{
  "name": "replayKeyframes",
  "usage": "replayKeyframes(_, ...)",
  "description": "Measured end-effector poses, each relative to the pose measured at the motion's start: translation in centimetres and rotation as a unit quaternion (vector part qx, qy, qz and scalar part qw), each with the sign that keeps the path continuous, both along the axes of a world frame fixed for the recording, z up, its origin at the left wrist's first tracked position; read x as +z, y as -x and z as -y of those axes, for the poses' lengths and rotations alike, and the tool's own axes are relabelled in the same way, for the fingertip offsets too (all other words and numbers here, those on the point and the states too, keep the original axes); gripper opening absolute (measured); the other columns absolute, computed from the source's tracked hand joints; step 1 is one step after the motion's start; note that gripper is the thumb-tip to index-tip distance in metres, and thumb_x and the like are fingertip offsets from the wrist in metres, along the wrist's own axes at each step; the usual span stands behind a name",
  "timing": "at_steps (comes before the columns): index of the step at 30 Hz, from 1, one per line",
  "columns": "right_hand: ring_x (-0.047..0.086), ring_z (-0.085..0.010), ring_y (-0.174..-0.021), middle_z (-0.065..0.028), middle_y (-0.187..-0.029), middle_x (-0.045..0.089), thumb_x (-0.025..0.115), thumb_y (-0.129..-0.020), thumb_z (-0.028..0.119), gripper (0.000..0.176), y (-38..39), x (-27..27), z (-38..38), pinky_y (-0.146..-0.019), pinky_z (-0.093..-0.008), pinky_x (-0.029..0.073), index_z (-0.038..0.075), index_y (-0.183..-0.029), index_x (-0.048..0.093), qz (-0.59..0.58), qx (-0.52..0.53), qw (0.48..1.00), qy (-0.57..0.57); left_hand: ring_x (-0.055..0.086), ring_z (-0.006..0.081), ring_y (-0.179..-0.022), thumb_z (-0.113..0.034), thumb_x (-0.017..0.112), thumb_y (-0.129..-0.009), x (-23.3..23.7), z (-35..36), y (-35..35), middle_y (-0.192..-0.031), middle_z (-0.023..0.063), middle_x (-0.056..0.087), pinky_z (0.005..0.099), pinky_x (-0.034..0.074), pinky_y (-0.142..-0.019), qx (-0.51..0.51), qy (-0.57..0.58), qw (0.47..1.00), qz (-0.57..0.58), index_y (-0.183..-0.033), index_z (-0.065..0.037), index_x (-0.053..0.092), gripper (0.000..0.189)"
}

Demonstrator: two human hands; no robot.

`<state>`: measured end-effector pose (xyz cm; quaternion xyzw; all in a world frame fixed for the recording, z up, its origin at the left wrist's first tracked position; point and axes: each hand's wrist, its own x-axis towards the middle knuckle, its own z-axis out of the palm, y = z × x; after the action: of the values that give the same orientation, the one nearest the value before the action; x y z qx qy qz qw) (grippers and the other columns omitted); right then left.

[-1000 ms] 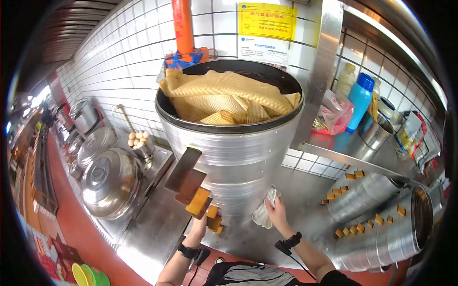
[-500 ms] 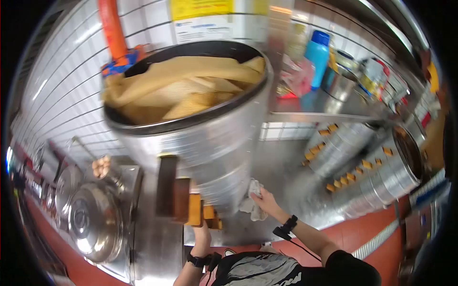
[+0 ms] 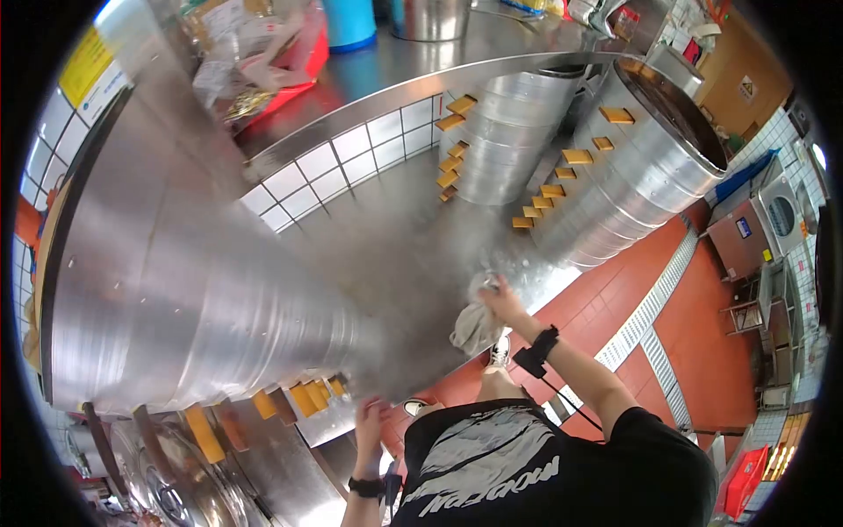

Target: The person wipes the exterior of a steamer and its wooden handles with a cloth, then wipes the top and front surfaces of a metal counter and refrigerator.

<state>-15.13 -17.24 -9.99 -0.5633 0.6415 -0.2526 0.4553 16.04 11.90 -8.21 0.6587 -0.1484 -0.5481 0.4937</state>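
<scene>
Bunched in my right hand (image 3: 504, 304) is a pale grey cloth (image 3: 476, 327), near the front edge of the steel worktop (image 3: 386, 281). My left hand (image 3: 372, 420) is low, just past the worktop's front edge and close to the base of the large metal cylinder (image 3: 202, 281) on the left. Its fingers are blurred, and whether they hold anything cannot be made out. Wooden blocks (image 3: 309, 398) stick out of that cylinder's side. Steam or haze blurs the middle of the worktop.
Two more metal cylinders (image 3: 518, 132) (image 3: 628, 167) with wooden blocks stand at the back right. A steel shelf (image 3: 413, 66) above bears a blue container (image 3: 349, 22) and plastic bags (image 3: 250, 61). A metal lid (image 3: 167, 501) is at lower left; red floor (image 3: 694, 325) lies right.
The view has swung to the right. The large cylinder now appears at the left, and more floor shows. My right hand still has the cloth, near the worktop's front edge.
</scene>
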Motion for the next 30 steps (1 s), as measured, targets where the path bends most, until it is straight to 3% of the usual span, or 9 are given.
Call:
replayKeyframes(3, 0.059, -0.0386, -0.112, -0.0257, -0.118, 0.061, 0.068, -0.081, 0.040, 0.073, 5.1, 0.3, 2.4, -0.093, -0.0402, 0.047, 0.009, -0.140, 0.038, 0.015, -0.024, 0.999, -0.015, 0.066, 0.0206, -0.089, -0.017, 0.052, -0.093, -4.2, 7.3, 2.4, -0.102, 0.0128, 0.067, 0.0326, 0.053, -0.077, -0.222, 0.026, 0.971, 0.084, -0.115, 0.001, 0.059, 0.029)
replayKeyframes(7, 0.057, -0.0389, -0.114, -0.0267, -0.120, 0.059, 0.066, -0.083, 0.039, 0.071, 9.6, 1.9, 5.6, -0.094, -0.0406, 0.046, 0.007, -0.140, 0.037, -0.025, 0.007, 1.000, -0.005, 0.062, 0.0138, -0.097, -0.020, 0.049, -0.099, 0.8, 23.9, 8.5, -0.109, 0.0049, 0.065, 0.0289, 0.051, -0.080, -0.223, 0.091, 0.960, 0.139, -0.125, -0.009, 0.054, 0.028)
replayKeyframes(10, 0.057, -0.0409, -0.114, -0.0280, -0.119, 0.059, 0.065, -0.085, 0.040, 0.070, 11.3, 1.2, 7.2, -0.094, -0.0422, 0.046, 0.007, -0.139, 0.037, -0.006, 0.058, 0.998, -0.010, 0.062, 0.0312, -0.106, -0.019, 0.053, -0.095, 5.6, 36.6, 11.9, -0.114, 0.0184, 0.063, 0.0353, 0.048, -0.092, -0.224, 0.203, 0.852, 0.427, -0.129, -0.005, 0.049, 0.037)
replayKeyframes(15, 0.056, -0.0440, -0.114, -0.0294, -0.117, 0.059, 0.062, -0.086, 0.044, 0.070, 12.9, -3.7, 8.2, -0.094, -0.0445, 0.045, 0.007, -0.139, 0.037, 0.005, 0.132, 0.991, -0.032, 0.049, 0.0451, -0.117, -0.020, 0.053, -0.088, 7.2, 50.8, 14.1, -0.134, 0.0318, 0.041, 0.0466, 0.045, -0.096, -0.148, 0.172, 0.754, 0.617, -0.130, 0.005, 0.042, 0.051)
replayKeyframes(17, 0.055, -0.0444, -0.114, -0.0293, -0.118, 0.059, 0.063, -0.085, 0.045, 0.073, 13.3, -4.0, 8.5, -0.095, -0.0440, 0.044, 0.004, -0.139, 0.036, 0.051, 0.150, 0.986, -0.043, 0.052, 0.0450, -0.112, -0.025, 0.053, -0.089, 3.8, 55.4, 12.9, -0.130, 0.0312, 0.046, 0.0473, 0.046, -0.094, -0.150, 0.186, 0.714, 0.658, -0.126, 0.005, 0.047, 0.048)
replayKeyframes(19, 0.056, -0.0412, -0.114, -0.0273, -0.119, 0.059, 0.064, -0.085, 0.043, 0.073, 13.8, -5.7, 8.7, -0.095, -0.0424, 0.044, 0.002, -0.139, 0.035, 0.080, 0.133, 0.986, -0.063, 0.055, 0.0448, -0.108, -0.031, 0.052, -0.091, 2.6, 57.4, 12.7, -0.125, 0.0306, 0.050, 0.0479, 0.047, -0.091, -0.155, 0.202, 0.671, 0.697, -0.122, 0.004, 0.053, 0.046)
replayKeyframes(22, 0.056, -0.0303, -0.114, -0.0207, -0.123, 0.058, 0.064, -0.088, 0.035, 0.071, 13.8, -3.6, 8.6, -0.096, -0.0367, 0.043, 0.000, -0.141, 0.032, 0.153, 0.093, 0.978, -0.107, 0.061, 0.0416, -0.095, -0.044, 0.051, -0.092, 5.1, 57.8, 12.8, -0.106, 0.0252, 0.063, 0.0483, 0.049, -0.083, -0.293, 0.089, 0.746, 0.591, -0.101, 0.000, 0.066, 0.048)
replayKeyframes(24, 0.055, -0.0227, -0.114, -0.0161, -0.127, 0.056, 0.064, -0.091, 0.028, 0.069, 13.6, -2.5, 8.7, -0.097, -0.0326, 0.043, -0.001, -0.143, 0.030, 0.191, 0.077, 0.969, -0.139, 0.062, 0.0433, -0.074, -0.053, 0.045, -0.095, 7.0, 56.0, 13.1, -0.074, 0.0256, 0.064, 0.0487, 0.050, -0.068, -0.295, 0.194, 0.707, 0.613, -0.082, 0.005, 0.066, 0.063)
replayKeyframes(30, 0.053, -0.0226, -0.116, -0.0179, -0.125, 0.055, 0.063, -0.092, 0.028, 0.068, 12.8, -4.2, 8.9, -0.098, -0.0329, 0.042, -0.001, -0.143, 0.029, 0.129, 0.080, 0.978, -0.144, 0.061, 0.0406, -0.063, -0.059, 0.046, -0.092, 8.0, 55.5, 12.6, -0.065, 0.0218, 0.062, 0.0476, 0.049, -0.060, -0.265, 0.170, 0.725, 0.612, -0.071, 0.003, 0.066, 0.069)
